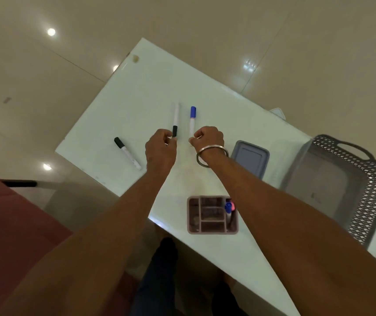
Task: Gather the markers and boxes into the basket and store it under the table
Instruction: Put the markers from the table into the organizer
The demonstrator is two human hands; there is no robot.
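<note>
Little of the task looks done: the basket (342, 179) sits on the right end of the tabletop (136, 87) and, as far as its grey floor shows, holds nothing. Both hands are out over the middle. The left hand (160, 148) has its fingers curled together at the black cap end of a black marker (175, 120), seemingly pinching it, though the contact is partly hidden. The right hand (208, 137) is closed on the lower end of the blue marker (192, 120). A second black marker (127, 153) lies loose to the left, well apart. A lidded grey box (249, 157) rests just beside the basket. The divided brown box (212, 215), near the front edge, has a blue marker (228, 209) standing in one compartment. Left to do: all markers and both boxes into the basket, then the basket under the table
</note>
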